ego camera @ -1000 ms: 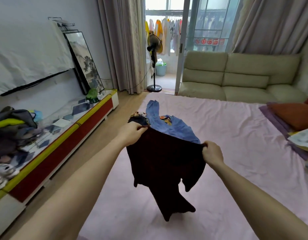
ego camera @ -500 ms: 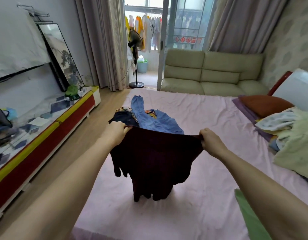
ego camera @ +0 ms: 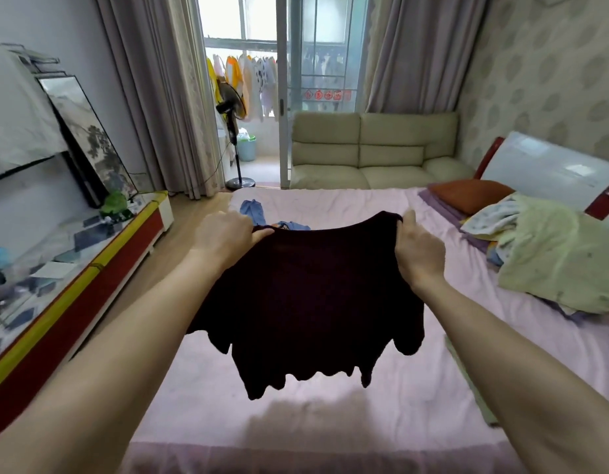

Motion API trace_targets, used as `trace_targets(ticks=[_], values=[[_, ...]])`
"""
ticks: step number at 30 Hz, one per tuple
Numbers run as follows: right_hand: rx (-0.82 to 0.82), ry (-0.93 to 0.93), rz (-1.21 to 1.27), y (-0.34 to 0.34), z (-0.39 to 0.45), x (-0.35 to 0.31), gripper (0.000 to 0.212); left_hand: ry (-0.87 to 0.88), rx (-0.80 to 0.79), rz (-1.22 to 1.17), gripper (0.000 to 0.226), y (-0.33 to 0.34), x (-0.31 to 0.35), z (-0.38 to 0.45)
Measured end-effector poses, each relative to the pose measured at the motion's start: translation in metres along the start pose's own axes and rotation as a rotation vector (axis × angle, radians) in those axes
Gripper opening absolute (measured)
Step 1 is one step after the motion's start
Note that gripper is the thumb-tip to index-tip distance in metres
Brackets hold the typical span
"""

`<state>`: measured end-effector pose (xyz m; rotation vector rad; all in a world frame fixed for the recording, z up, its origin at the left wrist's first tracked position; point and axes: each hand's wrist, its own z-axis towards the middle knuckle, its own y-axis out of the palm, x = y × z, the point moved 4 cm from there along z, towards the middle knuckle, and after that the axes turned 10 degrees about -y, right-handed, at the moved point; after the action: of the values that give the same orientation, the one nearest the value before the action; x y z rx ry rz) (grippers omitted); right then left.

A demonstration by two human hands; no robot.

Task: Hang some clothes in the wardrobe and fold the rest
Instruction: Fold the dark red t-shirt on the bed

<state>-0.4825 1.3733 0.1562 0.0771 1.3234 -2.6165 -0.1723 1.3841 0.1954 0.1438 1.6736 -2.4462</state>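
A dark maroon garment hangs spread out in the air above the pink bed. My left hand grips its top left corner and my right hand grips its top right corner. The top edge is stretched between them and the lower hem dangles free over the sheet. Behind the garment, a blue piece of clothing lies on the far part of the bed, mostly hidden.
A pale green blanket and an orange pillow pile up at the bed's right side by the headboard. A red and yellow low cabinet runs along the left wall. A beige sofa and a standing fan stand beyond the bed.
Both hands have lifted the dark garment higher and pulled it wider, so it now hangs flat. The view has turned right, bringing the blanket and headboard into sight.
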Motion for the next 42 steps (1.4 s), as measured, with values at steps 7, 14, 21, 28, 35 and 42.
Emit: trace_targets(ticks=[7, 14, 21, 28, 35, 42], values=[[-0.327, -0.165, -0.094, 0.016, -0.05, 0.019, 0.016, 0.268, -0.38, 0.044, 0.045, 0.042, 0.005, -0.048], [-0.58, -0.053, 0.028, 0.034, -0.1, 0.035, 0.021, -0.086, -0.238, -0.186, 0.023, 0.081, -0.01, -0.053], [-0.383, 0.558, 0.755, 0.037, -0.114, 0.028, 0.016, -0.323, -0.196, -0.773, 0.016, 0.088, -0.008, -0.054], [-0.551, 0.253, 0.157, 0.035, -0.117, 0.022, 0.016, -0.488, -0.177, -0.832, 0.01, 0.083, -0.018, -0.08], [-0.529, 0.229, -0.109, 0.024, -0.09, 0.008, 0.027, -0.198, -0.125, -0.611, 0.022, 0.075, 0.009, -0.084], [-0.514, 0.428, -0.078, 0.044, -0.075, 0.025, 0.026, 0.015, -0.238, -0.311, 0.05, 0.1, 0.039, -0.06]])
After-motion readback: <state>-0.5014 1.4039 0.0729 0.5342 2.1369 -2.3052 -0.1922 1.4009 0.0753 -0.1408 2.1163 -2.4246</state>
